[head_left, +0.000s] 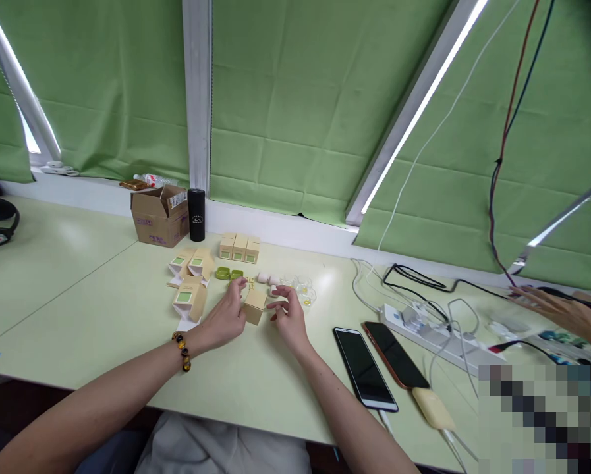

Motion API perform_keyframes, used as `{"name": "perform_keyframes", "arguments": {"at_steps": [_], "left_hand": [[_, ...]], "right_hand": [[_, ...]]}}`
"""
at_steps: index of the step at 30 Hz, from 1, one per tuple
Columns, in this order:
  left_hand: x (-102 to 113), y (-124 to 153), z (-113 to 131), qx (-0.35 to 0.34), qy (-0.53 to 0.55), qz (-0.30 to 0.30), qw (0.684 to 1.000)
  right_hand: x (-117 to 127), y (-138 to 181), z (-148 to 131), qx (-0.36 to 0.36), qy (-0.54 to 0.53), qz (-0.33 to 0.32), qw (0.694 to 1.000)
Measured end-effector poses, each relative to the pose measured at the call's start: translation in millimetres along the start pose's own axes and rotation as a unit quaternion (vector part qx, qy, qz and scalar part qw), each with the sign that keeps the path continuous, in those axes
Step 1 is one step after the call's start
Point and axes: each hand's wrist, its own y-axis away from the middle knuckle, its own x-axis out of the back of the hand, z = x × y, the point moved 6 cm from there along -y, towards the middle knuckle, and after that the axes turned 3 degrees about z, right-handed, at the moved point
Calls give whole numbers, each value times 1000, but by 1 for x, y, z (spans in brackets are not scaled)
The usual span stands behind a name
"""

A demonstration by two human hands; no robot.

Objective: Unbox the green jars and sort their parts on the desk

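Observation:
A small closed cardboard box (254, 307) stands on the table between my two hands. My left hand (232, 311) is curled against the box's left side, gripping it. To the right of the box, my right hand (290, 316) has its fingers bent and apart, fingertips close to it. Just beyond the hands lie two green trays (223, 273), small pale yellow pieces (250, 283), pale pink pieces (264, 278) and several clear round cups (304, 289). At the left are open small boxes (189, 296) with green labels; a row of three closed boxes (240, 248) stands behind.
A larger open carton (161, 217) and a black bottle (196, 215) stand near the wall. Two phones (365, 368), a yellowish case (433, 409) and a power strip (433, 339) with cables lie on the right. Another person's hand (562, 313) reaches in there.

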Motion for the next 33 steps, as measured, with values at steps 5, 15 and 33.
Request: {"name": "perform_keyframes", "arguments": {"at_steps": [5,15,33], "left_hand": [[9,-3,9,-41,-71,40,996],[14,-6,4,-8,-47,40,998],[1,-14,-9,65,291,-1,954]], "right_hand": [[-5,0,8,-10,29,-24,999],[1,0,3,2,63,-5,998],[-11,10,-20,80,-37,-79,993]]}}
